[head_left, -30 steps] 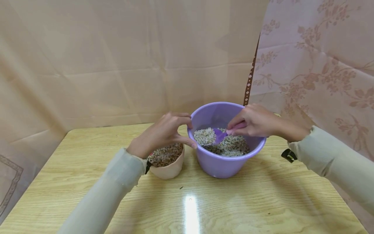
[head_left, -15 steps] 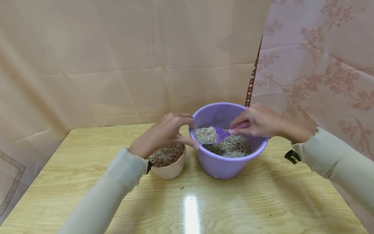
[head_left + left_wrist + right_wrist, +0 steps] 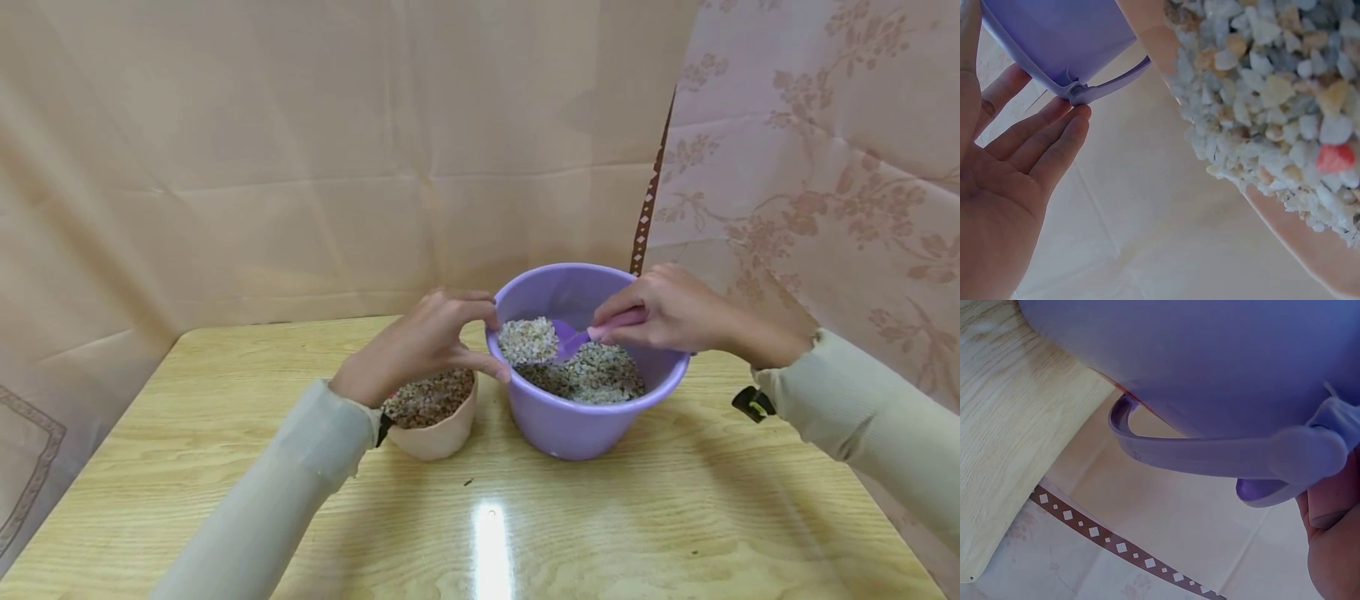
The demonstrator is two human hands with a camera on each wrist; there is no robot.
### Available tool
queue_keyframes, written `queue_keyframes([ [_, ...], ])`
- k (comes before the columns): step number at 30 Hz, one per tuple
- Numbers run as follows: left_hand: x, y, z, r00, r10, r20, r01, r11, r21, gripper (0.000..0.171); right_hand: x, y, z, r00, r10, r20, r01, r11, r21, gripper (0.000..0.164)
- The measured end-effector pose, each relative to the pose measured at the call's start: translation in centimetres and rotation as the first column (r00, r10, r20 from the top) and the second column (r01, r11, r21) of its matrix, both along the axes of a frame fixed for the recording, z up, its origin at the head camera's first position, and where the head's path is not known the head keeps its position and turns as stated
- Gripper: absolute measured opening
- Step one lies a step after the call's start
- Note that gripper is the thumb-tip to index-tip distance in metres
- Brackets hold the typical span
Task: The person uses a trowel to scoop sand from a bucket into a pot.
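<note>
A purple bucket (image 3: 573, 435) with gravel (image 3: 606, 375) in its bottom stands on the table. My left hand (image 3: 420, 340) grips its left rim, thumb and fingers apart along the edge; in the left wrist view the fingertips (image 3: 1075, 125) touch the rim by the handle joint. My right hand (image 3: 667, 308) holds a small purple shovel (image 3: 572, 342) by its pink handle. Pale gravel (image 3: 528, 340) heaps on the shovel's blade, above the gravel inside the bucket. Left of the bucket sits a peach-coloured pot (image 3: 444, 437) full of small stones (image 3: 1272, 106), partly hidden under my left wrist.
The wooden table (image 3: 225, 467) runs up to a beige curtain (image 3: 315, 167) behind and a floral curtain (image 3: 847, 200) at the right. The bucket's handle (image 3: 1204, 456) hangs down its far side. A dark speck (image 3: 468, 482) lies in front of the pot.
The shovel with its heap of gravel has risen slightly inside the bucket, with my right hand shifting a little right. My left hand stays on the rim.
</note>
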State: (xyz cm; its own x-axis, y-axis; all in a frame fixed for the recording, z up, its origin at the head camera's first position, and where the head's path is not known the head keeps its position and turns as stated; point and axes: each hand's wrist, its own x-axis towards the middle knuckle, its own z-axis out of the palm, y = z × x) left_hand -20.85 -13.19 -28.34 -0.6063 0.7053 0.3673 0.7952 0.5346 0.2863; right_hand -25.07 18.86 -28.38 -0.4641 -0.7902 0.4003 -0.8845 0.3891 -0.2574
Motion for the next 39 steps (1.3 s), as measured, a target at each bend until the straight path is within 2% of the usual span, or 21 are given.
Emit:
queue_keyframes([
  [8,0.1,0.0,0.1,1.000,0.010,-0.007,-0.010,1.000,-0.012,0.046,0.1,0.3,0.1,1.000,-0.006,-0.010,0.006,1.000,-0.020,0.016],
  [24,0.2,0.0,0.2,1.000,0.025,0.019,-0.025,1.000,-0.013,0.045,0.4,0.9,0.5,0.999,-0.009,0.041,0.011,0.999,-0.047,0.020],
  [34,0.2,-0.1,0.3,0.998,0.043,0.052,-0.042,0.999,-0.024,0.049,0.6,0.9,1.2,0.998,0.002,0.058,0.002,0.997,-0.076,0.021],
  [39,0.2,-0.2,0.4,0.997,0.031,0.075,-0.030,0.999,-0.016,0.047,0.8,1.0,1.6,0.998,0.017,0.064,-0.011,0.996,-0.094,0.023],
])
